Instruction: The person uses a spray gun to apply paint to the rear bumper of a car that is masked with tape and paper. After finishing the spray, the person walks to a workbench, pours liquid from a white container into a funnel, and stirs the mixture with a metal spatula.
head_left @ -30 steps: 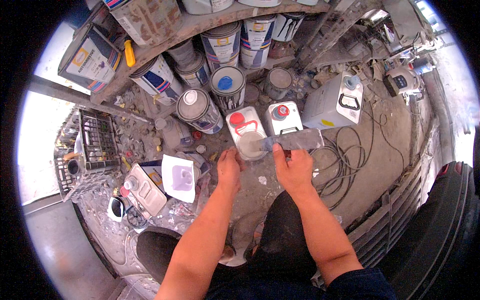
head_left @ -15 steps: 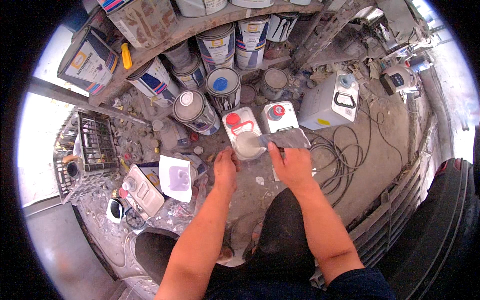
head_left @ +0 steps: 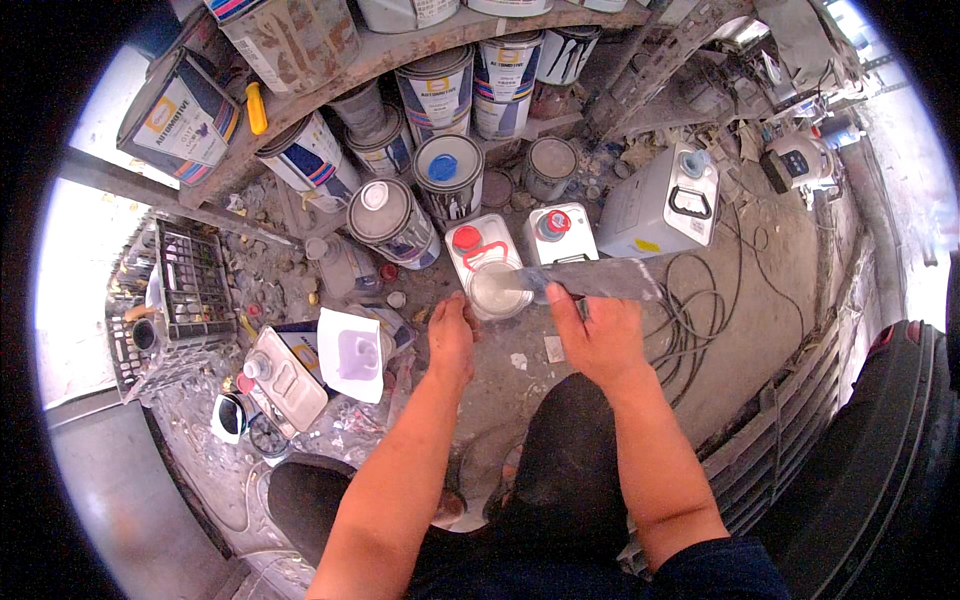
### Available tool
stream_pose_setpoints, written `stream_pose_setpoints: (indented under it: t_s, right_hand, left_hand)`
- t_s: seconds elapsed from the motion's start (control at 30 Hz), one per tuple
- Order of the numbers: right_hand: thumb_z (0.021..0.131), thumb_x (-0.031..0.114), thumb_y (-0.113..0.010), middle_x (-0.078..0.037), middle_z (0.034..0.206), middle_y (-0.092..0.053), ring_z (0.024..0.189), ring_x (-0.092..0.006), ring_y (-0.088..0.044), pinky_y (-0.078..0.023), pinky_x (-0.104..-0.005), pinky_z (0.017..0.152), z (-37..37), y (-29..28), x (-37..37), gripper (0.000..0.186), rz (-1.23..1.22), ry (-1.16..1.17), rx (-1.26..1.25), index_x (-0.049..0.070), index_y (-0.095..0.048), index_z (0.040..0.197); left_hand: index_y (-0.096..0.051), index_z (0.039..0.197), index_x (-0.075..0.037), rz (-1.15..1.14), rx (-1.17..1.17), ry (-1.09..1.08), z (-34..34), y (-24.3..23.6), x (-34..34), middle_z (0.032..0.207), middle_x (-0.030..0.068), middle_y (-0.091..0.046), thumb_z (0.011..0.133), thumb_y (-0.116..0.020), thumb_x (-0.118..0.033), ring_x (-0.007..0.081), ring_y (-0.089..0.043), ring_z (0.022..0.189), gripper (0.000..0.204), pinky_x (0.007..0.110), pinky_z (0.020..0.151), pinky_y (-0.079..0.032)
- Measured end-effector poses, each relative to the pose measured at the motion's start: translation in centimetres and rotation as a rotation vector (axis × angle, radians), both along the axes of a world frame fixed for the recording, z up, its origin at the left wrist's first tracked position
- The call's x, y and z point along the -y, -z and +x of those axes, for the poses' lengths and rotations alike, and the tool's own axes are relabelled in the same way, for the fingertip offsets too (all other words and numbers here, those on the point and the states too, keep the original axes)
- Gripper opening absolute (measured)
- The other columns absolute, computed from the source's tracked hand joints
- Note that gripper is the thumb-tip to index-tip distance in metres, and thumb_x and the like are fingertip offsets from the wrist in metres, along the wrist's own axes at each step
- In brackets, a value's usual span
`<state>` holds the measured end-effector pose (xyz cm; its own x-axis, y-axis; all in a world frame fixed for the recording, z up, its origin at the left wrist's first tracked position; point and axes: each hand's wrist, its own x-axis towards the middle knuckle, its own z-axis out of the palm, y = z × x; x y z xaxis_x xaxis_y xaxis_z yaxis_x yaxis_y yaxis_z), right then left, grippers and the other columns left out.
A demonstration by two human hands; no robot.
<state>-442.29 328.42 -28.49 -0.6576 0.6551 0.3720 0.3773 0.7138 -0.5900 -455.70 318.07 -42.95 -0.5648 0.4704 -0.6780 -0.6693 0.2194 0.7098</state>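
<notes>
In front of me, a round cup (head_left: 498,290) of pale grey paint stands against the near end of a white-topped can (head_left: 478,238) with a red cap and handle. My left hand (head_left: 452,338) is closed at the cup's left side, its fingers partly hidden. Pinched between thumb and fingers of my right hand (head_left: 606,340) is a flat, smeared grey scraper (head_left: 610,278). It lies roughly level, with its left end at the cup's right rim. Just beyond the scraper stands a second white-topped can (head_left: 562,232) with a red-ringed spout.
Paint tins (head_left: 392,222) crowd the floor under a curved shelf (head_left: 330,92). A big grey jerrycan (head_left: 650,205) and a coiled black hose (head_left: 690,320) are to the right. At left are a dark crate (head_left: 190,275), a white paper sheet (head_left: 350,355) and a tilted metal can (head_left: 290,378).
My right hand has moved slightly right with the scraper, and more of its blade shows to the right. The left hand and the cup stay in place.
</notes>
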Motion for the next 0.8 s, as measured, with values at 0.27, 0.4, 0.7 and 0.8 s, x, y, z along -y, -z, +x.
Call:
stream_pose_setpoints:
  t_s: [0.27,0.4,0.7,0.8]
  right_hand:
    - [0.086,0.027,-0.056,-0.02,0.077,-0.061,0.065,-0.0377,-0.059,-0.048,-0.0455,0.06,-0.5,3.5,0.9,0.028,-0.072,0.133,0.189,0.002,-0.062,0.076]
    - [0.084,0.023,-0.059,-0.019,0.073,-0.06,0.064,-0.0382,-0.058,-0.047,-0.046,0.058,-0.6,3.5,1.8,0.023,-0.155,0.182,0.034,0.002,-0.059,0.076]
    - [0.084,0.018,-0.059,-0.016,0.081,-0.061,0.067,-0.0342,-0.059,-0.049,-0.0423,0.062,-0.7,-0.4,0.4,0.017,0.05,-0.029,0.073,0.002,-0.061,0.089]
    - [0.084,0.018,-0.058,-0.016,0.084,-0.061,0.068,-0.0331,-0.06,-0.05,-0.0407,0.064,-0.8,0.0,0.1,0.019,0.024,-0.093,0.101,0.002,-0.061,0.095]
  left_hand:
    - [-0.049,0.076,-0.01,0.007,0.014,-0.011,-0.1,-0.7,0.0,0.064,-0.0008,-0.046,0.091,-0.047,-0.026,0.0112,-0.044,0.056,0.022,0.027,0.05,-0.037]
    - [-0.049,0.075,-0.01,0.019,0.009,0.017,-0.1,-0.8,0.1,0.064,-0.0006,-0.046,0.091,-0.047,-0.026,0.0112,-0.044,0.056,0.023,0.027,0.05,-0.036]
    - [-0.049,0.075,-0.01,0.018,0.013,-0.005,0.0,-0.4,0.0,0.064,-0.0016,-0.046,0.091,-0.047,-0.025,0.0102,-0.044,0.056,0.022,0.026,0.049,-0.036]
    - [-0.052,0.078,-0.008,-0.01,-0.01,-0.004,0.0,-0.1,0.0,0.063,0.002,-0.048,0.091,-0.045,-0.029,0.0146,-0.048,0.055,0.026,0.03,0.047,-0.037]
